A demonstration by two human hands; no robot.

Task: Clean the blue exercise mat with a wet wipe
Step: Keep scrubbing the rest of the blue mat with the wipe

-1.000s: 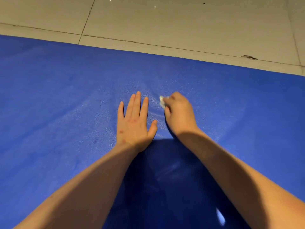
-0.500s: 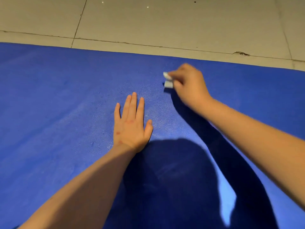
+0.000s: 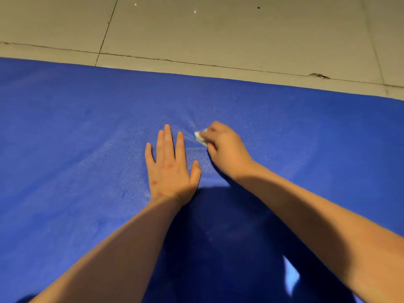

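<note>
**On mat, mid-width: right hand holds wipe, left hand lies flat**

Nearest the camera, a dark shadow (image 3: 218, 248) lies on the blue exercise mat (image 3: 65, 149) between the two bare forearms. One small bright patch (image 3: 291, 274) sits inside it at lower right.

Left forearm (image 3: 122, 248) enters from bottom left, right forearm (image 3: 317, 219) from the right edge. They converge toward the middle of the mat.

Left hand (image 3: 171, 169): palm down on the mat, fingers straight and slightly spread, thumb out to the right. It grips nothing. A few reddish marks show on the back of the hand.

Right hand (image 3: 227, 149): just beside the left hand, to its right and slightly farther out. Fingers are curled over a small white wet wipe (image 3: 200, 136), holding it down against the mat. Only a bunched corner of the wipe shows past the fingertips, on the side facing the left hand. The rest is hidden under the hand, and the image is slightly blurred there.

Mat surface around both hands has a fine speckled sheen. The mat fills the frame from side to side.

Beyond the hands, the mat's far edge runs diagonally, lower at right. Past it is a pale tiled floor (image 3: 218, 36) with dark grout lines, and a small dark chip (image 3: 319, 75) sits on one joint at far right.
</note>
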